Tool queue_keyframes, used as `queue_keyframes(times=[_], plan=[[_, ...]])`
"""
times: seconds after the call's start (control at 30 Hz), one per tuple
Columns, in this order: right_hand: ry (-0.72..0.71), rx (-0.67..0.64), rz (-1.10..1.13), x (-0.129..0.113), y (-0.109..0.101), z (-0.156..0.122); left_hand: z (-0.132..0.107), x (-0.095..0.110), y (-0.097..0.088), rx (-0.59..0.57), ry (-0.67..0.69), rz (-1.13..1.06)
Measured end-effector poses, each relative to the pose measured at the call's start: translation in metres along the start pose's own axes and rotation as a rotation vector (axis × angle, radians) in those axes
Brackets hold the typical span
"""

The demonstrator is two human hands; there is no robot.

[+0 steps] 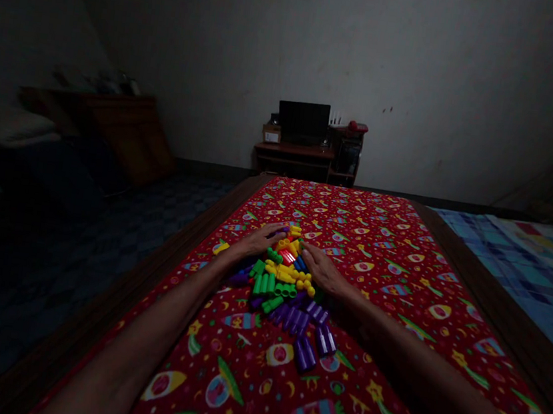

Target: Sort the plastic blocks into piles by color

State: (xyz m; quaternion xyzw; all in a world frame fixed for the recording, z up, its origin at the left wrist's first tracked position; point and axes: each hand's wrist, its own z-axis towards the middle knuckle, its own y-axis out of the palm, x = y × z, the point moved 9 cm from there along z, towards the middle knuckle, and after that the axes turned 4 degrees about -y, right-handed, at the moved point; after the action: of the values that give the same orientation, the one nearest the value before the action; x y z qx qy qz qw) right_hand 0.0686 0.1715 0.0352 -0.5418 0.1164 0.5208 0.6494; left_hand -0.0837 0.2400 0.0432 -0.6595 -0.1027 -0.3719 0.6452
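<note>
A pile of plastic toy building pieces lies on a red patterned cloth (pixel 379 233). My left hand (pixel 262 239) rests at the pile's far left side, fingers stretched out and touching pieces at its far end. My right hand (pixel 322 270) lies along the right side, fingers extended against the pieces. Between the hands are yellow pieces (pixel 282 272), a red piece (pixel 287 256) and green pieces (pixel 263 285). Purple pieces (pixel 305 354) spread toward me at the near end. Neither hand visibly grips a piece; some fingertips are hard to make out in the dim light.
A lone yellow piece (pixel 221 248) lies left of the pile, by my left forearm. Beyond the cloth's far edge stands a desk (pixel 294 149) with a dark monitor (pixel 303 123). A wooden cabinet (pixel 119 134) stands at left; blue checked fabric (pixel 482 259) lies at right.
</note>
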Motion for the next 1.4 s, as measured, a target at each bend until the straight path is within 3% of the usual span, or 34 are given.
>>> queue_keyframes(times=[0.07,0.17,0.27,0.33,0.4,0.47,0.6,0.67,0.77,0.9,1.0,1.07,1.13,1.27,1.4], plan=[[-0.024,-0.032,0.063,-0.02,0.01,0.0,-0.007,0.014,-0.001,-0.05,0.081,-0.035],[-0.061,-0.064,0.041,-0.04,-0.001,-0.013,-0.031,0.014,-0.022,-0.032,0.113,-0.013],[-0.065,-0.176,-0.089,-0.043,-0.017,-0.051,-0.064,-0.016,-0.059,0.128,0.034,0.097],[-0.052,-0.326,-0.151,-0.041,-0.016,-0.085,-0.085,-0.045,-0.072,0.199,-0.058,0.136],[-0.049,-0.426,-0.182,-0.042,-0.008,-0.112,-0.101,-0.068,-0.068,0.211,-0.156,0.145],[-0.061,-0.448,-0.187,-0.045,0.004,-0.123,-0.108,-0.073,-0.049,0.177,-0.169,0.139],[-0.046,-0.347,-0.155,-0.05,0.033,-0.096,-0.102,-0.038,-0.009,0.176,-0.047,0.107],[-0.043,-0.289,-0.144,-0.054,0.047,-0.075,-0.096,-0.022,-0.002,0.2,-0.033,0.083],[-0.136,-0.225,-0.135,-0.068,0.059,-0.053,-0.089,-0.01,-0.006,0.181,-0.03,0.039],[-0.309,-0.075,-0.116,-0.085,0.037,-0.037,-0.109,0.002,-0.026,0.16,0.025,0.06],[-0.267,0.08,-0.093,-0.067,-0.002,-0.014,-0.147,0.023,-0.028,0.18,0.133,0.226],[-0.175,0.167,-0.122,-0.042,-0.025,0.008,-0.175,0.046,-0.01,0.111,0.26,0.376],[-0.075,0.189,-0.166,-0.016,-0.034,0.03,-0.2,0.074,0.014,0.051,0.417,0.498],[0.044,0.058,-0.105,0.018,-0.003,0.062,-0.219,0.119,0.058,-0.044,0.593,0.655],[-0.028,0.009,0.077,0.006,0.027,0.063,-0.205,0.153,0.084,-0.076,0.709,0.651]])
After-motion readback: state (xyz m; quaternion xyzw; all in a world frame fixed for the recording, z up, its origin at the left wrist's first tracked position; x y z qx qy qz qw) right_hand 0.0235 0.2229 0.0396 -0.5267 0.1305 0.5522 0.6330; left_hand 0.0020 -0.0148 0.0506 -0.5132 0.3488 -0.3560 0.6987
